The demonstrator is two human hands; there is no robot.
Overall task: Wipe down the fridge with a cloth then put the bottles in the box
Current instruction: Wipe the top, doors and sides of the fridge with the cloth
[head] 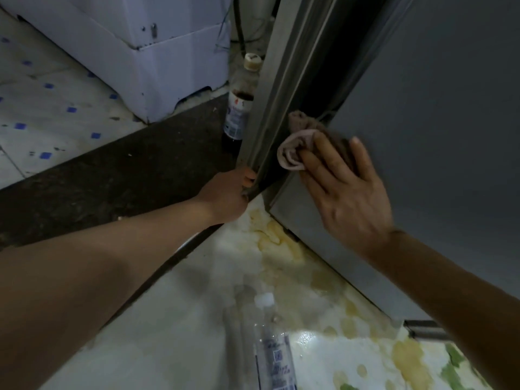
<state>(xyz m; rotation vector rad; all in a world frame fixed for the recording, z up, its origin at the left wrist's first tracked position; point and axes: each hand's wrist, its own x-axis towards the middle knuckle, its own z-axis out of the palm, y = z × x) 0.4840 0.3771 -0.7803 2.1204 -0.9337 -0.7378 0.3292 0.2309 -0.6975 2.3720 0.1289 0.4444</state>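
Note:
The grey fridge (439, 114) fills the right side, and its door (284, 88) stands slightly ajar. My left hand (228, 197) grips the door's bottom corner. My right hand (347, 190) presses a crumpled pinkish-brown cloth (295, 149) flat against the fridge body, next to the dark gap by the door. A clear plastic bottle (274, 347) with a white cap stands on the floor in front of me. Behind the door stands a bottle with dark liquid (240, 108), partly hidden by the door edge.
A white cardboard box (146, 52) sits at the back left on the tiled floor. A dark floor strip (112, 175) runs diagonally past it. The pale floor (295, 260) by the fridge base has yellow stains. Cables hang behind the fridge.

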